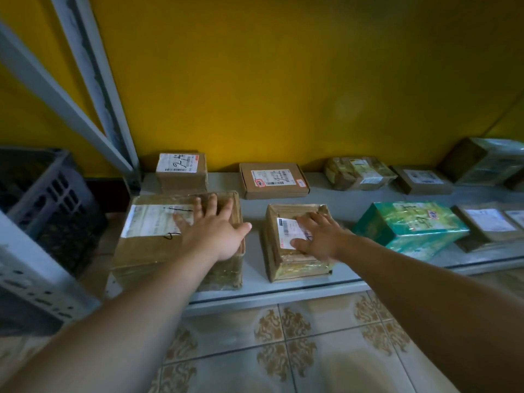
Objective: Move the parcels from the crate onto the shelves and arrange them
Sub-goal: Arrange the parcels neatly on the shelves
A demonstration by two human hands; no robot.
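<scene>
**Both hands laid flat on parcels on the low shelf**

The left hand [211, 225] is spread, fingers straight, and is pressed palm-down on the top of a large cardboard box [150, 245]. Its fingertips are laid on the edge of the box's white label. The right hand [320, 236] is likewise spread flat on a smaller taped box [297, 268], and part of that box's label is covered by it. Nothing is gripped or pinched by either hand.

Both boxes are set on the front of a pale shelf [252, 268], with a bare strip left between them. Just to the right of the right hand a green box [411, 228] is seen, and beyond it a flat parcel [487, 222]. Behind the left hand a small brown box [181, 173] is placed against the yellow wall [283, 80]. Behind the gap between the hands a flat mailer box [273, 180] is laid, and further parcels are lined up to its right.

To the left of the left hand, off the shelf, a dark crate [54, 199] is seen; its contents cannot be made out. Below the arms a patterned tiled floor [283, 350] is shown.
</scene>
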